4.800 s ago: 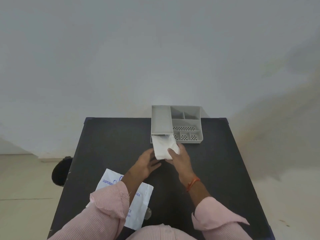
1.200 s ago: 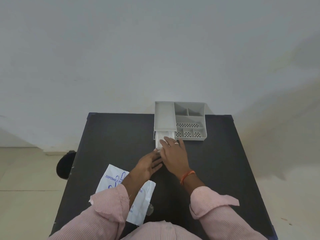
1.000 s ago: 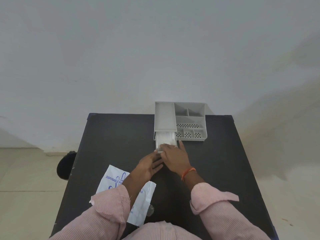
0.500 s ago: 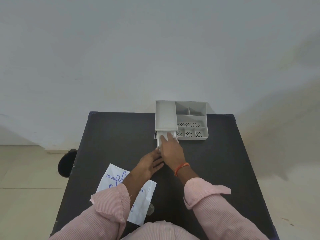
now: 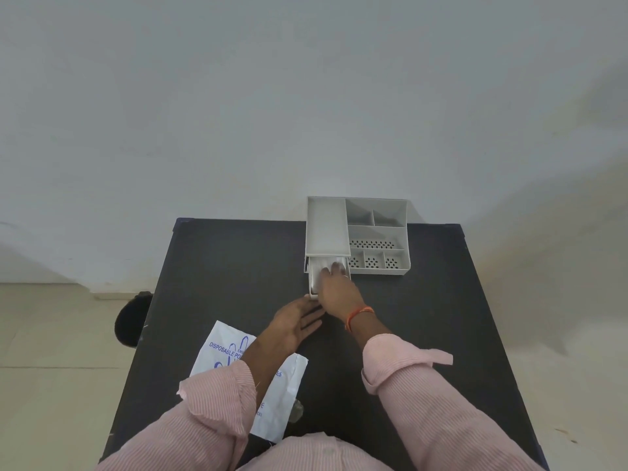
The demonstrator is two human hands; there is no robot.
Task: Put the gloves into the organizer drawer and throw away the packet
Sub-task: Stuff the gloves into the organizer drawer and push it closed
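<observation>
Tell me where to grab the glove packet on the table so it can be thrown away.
Take the packet by its far left corner, coming in from the left side of the table. That corner lies flat and uncovered, while the left sleeve rests across the packet's middle and hides the rest. The left hand is nearest and looks empty; the right hand is at the drawer.

- Wall (image 5: 306, 96): plain, pale grey-white, unmarked; fills the upper half of the view.
- Table (image 5: 221, 266): dark, matte, rectangular; its far edge stands against the wall.
- Floor (image 5: 51, 351): light beige tiles with thin joints, visible on both sides of the table.
- Dark round object (image 5: 131, 319): on the floor just beside the table's left edge; type cannot be told.
- Light: soft and even; a faint shadow falls on the wall at right.
</observation>
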